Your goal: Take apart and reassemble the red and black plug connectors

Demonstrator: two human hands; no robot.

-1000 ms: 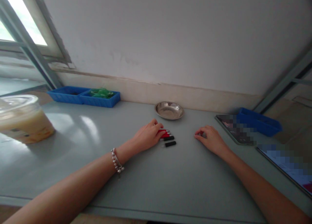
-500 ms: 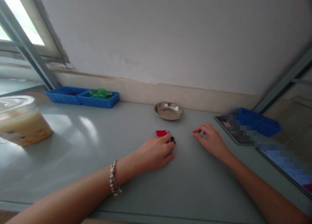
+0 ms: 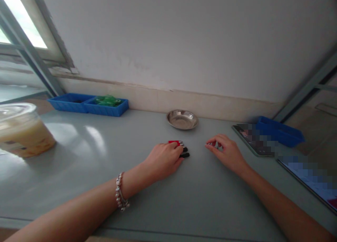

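My left hand (image 3: pixel 163 160) lies on the grey table (image 3: pixel 79 154) with its fingers curled over a small cluster of plugs. A red plug (image 3: pixel 174 142) shows just beyond the fingertips, and the ends of two black plugs (image 3: pixel 185 155) stick out to the right of them. The parts under the fingers are hidden. A bead bracelet (image 3: pixel 120 195) circles that wrist. My right hand (image 3: pixel 228 152) rests a short way to the right, thumb and forefinger pinched on a small red and silver piece (image 3: pixel 211 143).
A steel dish (image 3: pixel 182 119) stands behind the plugs near the wall. Blue trays (image 3: pixel 71 102), one with green parts (image 3: pixel 108 100), sit back left; a plastic cup (image 3: pixel 23 131) at far left. A phone (image 3: pixel 249 136), another blue tray (image 3: pixel 283 131) and a tablet (image 3: pixel 313 178) lie at right.
My left hand left the red plug, came down over the black plugs, then drew back slightly so their ends show. My right hand shifted a little to the left.
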